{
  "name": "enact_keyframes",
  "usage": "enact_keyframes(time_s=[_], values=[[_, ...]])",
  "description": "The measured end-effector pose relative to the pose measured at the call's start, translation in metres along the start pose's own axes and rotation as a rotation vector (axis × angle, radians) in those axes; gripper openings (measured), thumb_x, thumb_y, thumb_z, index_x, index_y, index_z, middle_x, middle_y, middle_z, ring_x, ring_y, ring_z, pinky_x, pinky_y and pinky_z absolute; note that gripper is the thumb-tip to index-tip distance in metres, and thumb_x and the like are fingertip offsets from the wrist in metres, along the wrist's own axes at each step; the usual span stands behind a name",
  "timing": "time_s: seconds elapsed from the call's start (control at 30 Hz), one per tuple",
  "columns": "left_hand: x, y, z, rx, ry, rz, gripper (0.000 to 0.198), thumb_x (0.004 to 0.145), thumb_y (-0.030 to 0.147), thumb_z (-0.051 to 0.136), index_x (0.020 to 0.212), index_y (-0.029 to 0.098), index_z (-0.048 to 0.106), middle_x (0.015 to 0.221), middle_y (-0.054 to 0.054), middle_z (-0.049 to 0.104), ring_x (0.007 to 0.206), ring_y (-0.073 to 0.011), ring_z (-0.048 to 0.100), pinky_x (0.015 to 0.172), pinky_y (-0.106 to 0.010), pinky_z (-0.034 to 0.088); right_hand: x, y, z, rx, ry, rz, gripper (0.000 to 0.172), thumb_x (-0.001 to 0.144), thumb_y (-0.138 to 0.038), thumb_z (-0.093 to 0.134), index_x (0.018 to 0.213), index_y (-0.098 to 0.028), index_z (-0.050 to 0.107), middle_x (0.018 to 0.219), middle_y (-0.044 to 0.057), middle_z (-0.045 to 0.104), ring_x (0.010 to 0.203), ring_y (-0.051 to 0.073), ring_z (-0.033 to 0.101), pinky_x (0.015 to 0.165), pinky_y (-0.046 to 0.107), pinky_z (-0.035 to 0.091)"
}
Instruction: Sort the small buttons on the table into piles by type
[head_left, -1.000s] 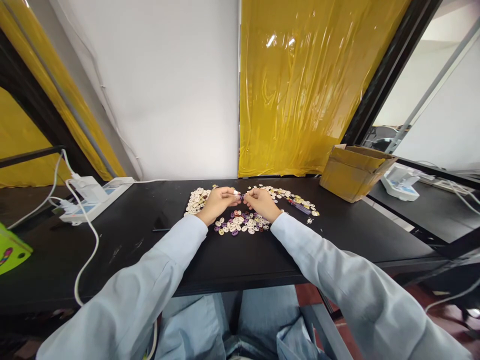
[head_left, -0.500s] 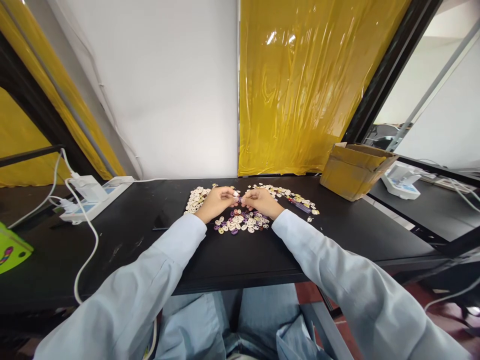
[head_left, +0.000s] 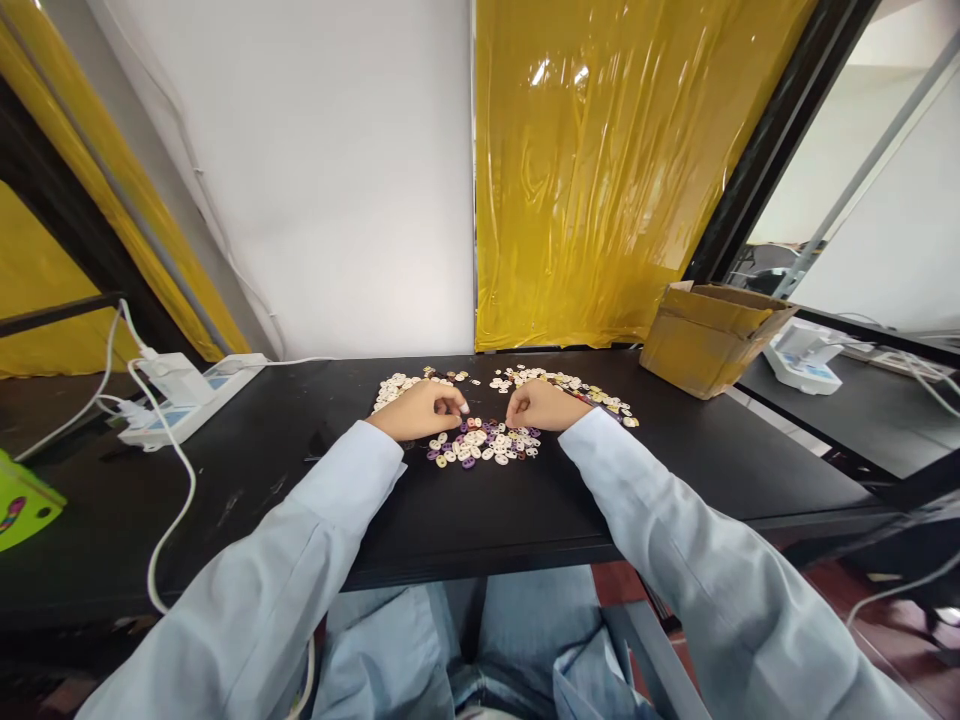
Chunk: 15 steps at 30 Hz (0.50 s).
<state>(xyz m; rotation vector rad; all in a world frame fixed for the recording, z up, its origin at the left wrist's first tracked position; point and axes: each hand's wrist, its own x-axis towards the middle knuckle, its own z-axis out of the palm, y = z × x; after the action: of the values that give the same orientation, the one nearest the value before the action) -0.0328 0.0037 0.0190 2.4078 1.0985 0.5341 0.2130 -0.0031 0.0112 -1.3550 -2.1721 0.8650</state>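
Note:
My left hand [head_left: 421, 409] hovers at the left edge of a small pile of oval, holed pieces that look like buttons [head_left: 480, 440], mostly cream with some purple and dark red ones. Its thumb and fingers are pinched together, and a white covering shows on one fingertip. Across a gap, my right hand [head_left: 549, 406] sits over the pile's right side, also pinched. Whatever lies between the fingertips of either hand is too small to make out. More cream pieces [head_left: 394, 387] spread behind my left hand, and a scattered band of cream and yellowish ones [head_left: 577, 384] curves behind my right.
A worn cardboard box [head_left: 697, 345] stands at the back right of the black table [head_left: 480, 520]. On the left lie a white power strip [head_left: 184, 400] with cables and a bright green object [head_left: 26, 505]. A yellow plastic curtain [head_left: 600, 180] hangs behind.
My hands were together above the pile with a small purple piece between their fingertips. They have now moved apart and down towards the pile.

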Motion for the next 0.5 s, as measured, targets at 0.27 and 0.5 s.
enact_keyframes(time_s=[0.27, 0.5], values=[[-0.002, 0.002, 0.005, 0.036, -0.034, 0.018, 0.023, 0.072, 0.034, 0.065, 0.087, 0.016, 0.07, 0.077, -0.003, 0.066, 0.058, -0.011, 0.049, 0.055, -0.023, 0.038, 0.015, 0.009, 0.016, 0.209, 0.193, -0.022, 0.003, 0.066, -0.015, 0.07, 0.068, -0.014, 0.068, 0.066, 0.003, 0.069, 0.061, 0.012, 0.062, 0.06, 0.022, 0.049], [0.0, 0.001, 0.006, -0.03, -0.007, 0.019, 0.018, 0.073, 0.033, 0.065, 0.08, 0.017, 0.062, 0.061, 0.002, 0.057, 0.056, -0.0119, 0.053, 0.053, -0.022, 0.038, 0.016, 0.003, 0.022, 0.454, 0.221, 0.02, 0.007, 0.067, -0.01, 0.068, 0.072, -0.014, 0.07, 0.059, 0.0, 0.065, 0.049, 0.009, 0.056, 0.051, 0.021, 0.049]])
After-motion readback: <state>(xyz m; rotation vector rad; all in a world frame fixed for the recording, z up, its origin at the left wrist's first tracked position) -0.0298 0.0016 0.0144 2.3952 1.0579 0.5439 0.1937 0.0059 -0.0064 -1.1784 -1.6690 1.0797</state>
